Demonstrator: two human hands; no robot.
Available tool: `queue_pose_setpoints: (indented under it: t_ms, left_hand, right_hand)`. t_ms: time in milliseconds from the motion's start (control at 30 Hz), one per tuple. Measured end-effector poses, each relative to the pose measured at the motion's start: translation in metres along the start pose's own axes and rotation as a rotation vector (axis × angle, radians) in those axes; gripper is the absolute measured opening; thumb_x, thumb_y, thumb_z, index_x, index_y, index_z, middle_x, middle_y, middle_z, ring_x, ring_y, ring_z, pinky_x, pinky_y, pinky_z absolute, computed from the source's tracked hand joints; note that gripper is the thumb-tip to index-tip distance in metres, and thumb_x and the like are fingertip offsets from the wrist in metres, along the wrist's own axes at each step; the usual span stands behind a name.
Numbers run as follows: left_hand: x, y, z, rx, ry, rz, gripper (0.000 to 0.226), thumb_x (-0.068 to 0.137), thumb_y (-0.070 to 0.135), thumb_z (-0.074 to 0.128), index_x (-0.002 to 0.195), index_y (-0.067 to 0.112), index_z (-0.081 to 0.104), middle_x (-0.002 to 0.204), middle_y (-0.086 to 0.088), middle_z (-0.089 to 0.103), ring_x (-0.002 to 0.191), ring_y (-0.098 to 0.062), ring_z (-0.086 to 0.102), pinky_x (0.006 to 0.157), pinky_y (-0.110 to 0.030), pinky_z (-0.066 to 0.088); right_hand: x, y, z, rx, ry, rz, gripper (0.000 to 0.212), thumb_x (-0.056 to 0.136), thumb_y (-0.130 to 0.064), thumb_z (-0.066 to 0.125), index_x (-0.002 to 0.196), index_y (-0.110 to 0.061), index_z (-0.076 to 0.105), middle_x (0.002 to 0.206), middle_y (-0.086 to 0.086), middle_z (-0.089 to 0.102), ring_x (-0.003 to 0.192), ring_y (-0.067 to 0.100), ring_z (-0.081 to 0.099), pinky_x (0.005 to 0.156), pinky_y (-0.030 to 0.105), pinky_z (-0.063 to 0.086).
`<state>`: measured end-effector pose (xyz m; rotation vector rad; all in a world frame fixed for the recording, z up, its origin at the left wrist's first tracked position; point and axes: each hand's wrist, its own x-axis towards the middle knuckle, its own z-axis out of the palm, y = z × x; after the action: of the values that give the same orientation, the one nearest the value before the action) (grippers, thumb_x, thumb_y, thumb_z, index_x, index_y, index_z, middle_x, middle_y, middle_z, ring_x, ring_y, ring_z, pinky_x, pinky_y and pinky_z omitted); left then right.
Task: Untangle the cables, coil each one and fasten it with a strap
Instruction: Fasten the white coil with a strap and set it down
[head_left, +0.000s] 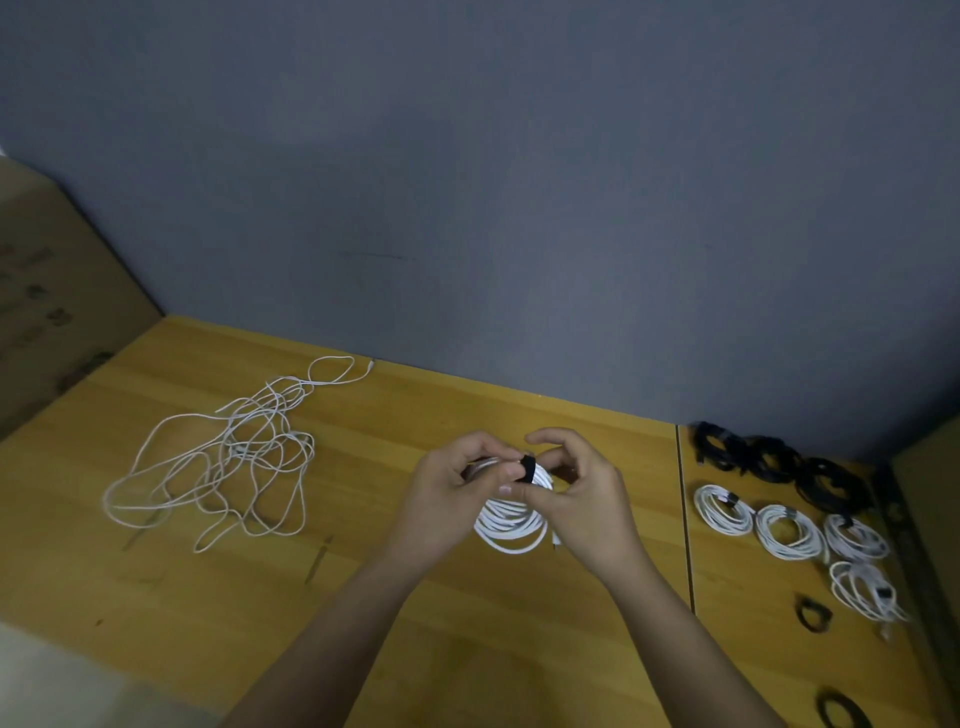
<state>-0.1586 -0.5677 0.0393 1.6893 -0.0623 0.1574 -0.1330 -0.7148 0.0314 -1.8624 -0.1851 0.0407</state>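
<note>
Head view, both hands' grip (457, 488) (582, 493) pinching one strap (527, 464) round one white coil (511, 525)

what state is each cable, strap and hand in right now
white cable coil: coiled, held in both hands
black strap: partly wrapped round it
loose white cable: tangled
four white coils: strapped
black coils: bundled
left hand: gripping coil
right hand: pinching strap

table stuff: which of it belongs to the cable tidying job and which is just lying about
Part of the job:
left hand and right hand, holding the white coil
black strap going round it
tangled white cable
finished white coils
finished black coils
spare straps

Just lying about:
cardboard box
</note>
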Motion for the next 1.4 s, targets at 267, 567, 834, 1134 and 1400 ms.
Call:
queue_pose_setpoints:
  t_ms: [267, 567, 834, 1134, 1400]
  left_hand:
    - [-0.003, -0.007, 0.002, -0.007, 0.013, 0.062, 0.025, 0.083, -0.004, 0.068, 0.079, 0.021, 0.068, 0.085, 0.005, 0.071, 0.082, 0.003, 0.065, 0.069, -0.008, 0.048]
    - [-0.005, -0.022, -0.002, -0.026, 0.022, -0.03, 0.022, 0.081, -0.002, 0.07, 0.077, 0.019, 0.067, 0.097, -0.004, 0.066, 0.088, -0.008, 0.066, 0.081, -0.024, 0.051]
    - [-0.008, -0.043, 0.013, -0.089, -0.04, -0.181, 0.011, 0.083, 0.004, 0.07, 0.079, 0.013, 0.066, 0.079, 0.002, 0.073, 0.068, -0.013, 0.069, 0.061, -0.023, 0.054]
    - [-0.016, -0.082, 0.08, 0.019, -0.175, -0.384, 0.008, 0.085, 0.016, 0.071, 0.08, 0.011, 0.067, 0.076, 0.002, 0.07, 0.071, -0.013, 0.07, 0.059, -0.027, 0.057]
    - [-0.009, -0.088, 0.181, 0.134, -0.31, -0.369, 0.009, 0.089, 0.017, 0.067, 0.086, 0.009, 0.068, 0.085, -0.01, 0.069, 0.077, -0.021, 0.068, 0.065, -0.033, 0.057]
  right_hand:
    - [-0.005, 0.004, 0.004, 0.031, 0.035, -0.04, 0.046, 0.065, -0.013, 0.085, 0.103, -0.027, 0.062, 0.077, -0.004, 0.067, 0.078, -0.001, 0.061, 0.067, 0.006, 0.042]
    - [-0.011, 0.014, 0.009, 0.038, 0.01, -0.084, 0.045, 0.067, -0.008, 0.084, 0.098, -0.032, 0.063, 0.081, -0.009, 0.068, 0.09, 0.002, 0.063, 0.085, 0.012, 0.046]
    - [-0.017, 0.044, 0.0, -0.236, 0.066, -0.174, 0.036, 0.065, -0.02, 0.085, 0.093, -0.03, 0.065, 0.084, -0.026, 0.058, 0.09, -0.004, 0.056, 0.072, 0.007, 0.042]
    - [-0.042, 0.097, -0.063, -0.168, -0.137, 0.081, 0.031, 0.077, -0.023, 0.079, 0.091, -0.048, 0.065, 0.094, -0.024, 0.068, 0.096, -0.007, 0.06, 0.079, 0.014, 0.05]
    - [-0.067, 0.149, -0.137, -0.152, 0.022, 0.161, 0.031, 0.083, -0.016, 0.073, 0.091, -0.045, 0.067, 0.087, -0.025, 0.07, 0.082, -0.007, 0.065, 0.071, 0.014, 0.051]
